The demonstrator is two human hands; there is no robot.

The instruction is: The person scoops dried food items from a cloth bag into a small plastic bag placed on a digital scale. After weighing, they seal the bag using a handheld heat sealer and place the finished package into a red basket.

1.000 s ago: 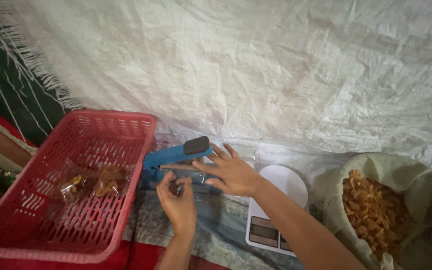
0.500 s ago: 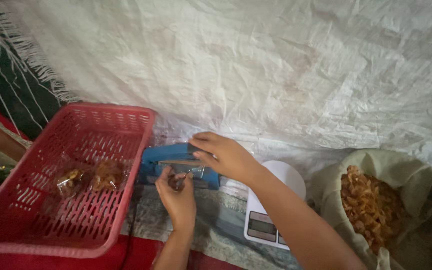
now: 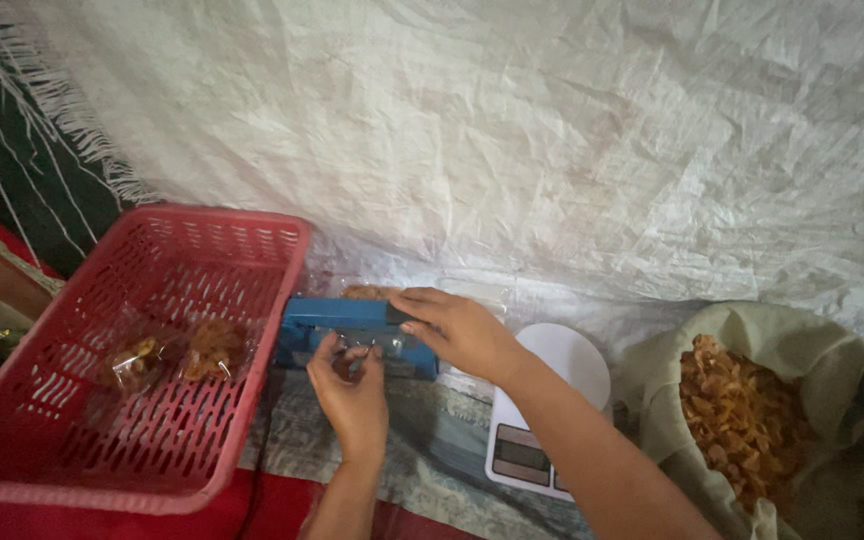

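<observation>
A blue heat sealer lies on the cloth-covered surface between a red basket and a white scale. My right hand presses flat on top of its lever arm, which is down. At the sealer's front edge my left hand pinches a small clear bag of brown snack; the bag's far end pokes out behind the sealer.
A red plastic basket at the left holds two sealed snack packets. A white kitchen scale sits to the right of the sealer. A cloth-lined sack of brown chips stands at the far right. White woven sheeting hangs behind.
The sealer's lever stood raised a second ago; my right hand has pushed it down and now rests on it. My left hand stays at the sealer's front.
</observation>
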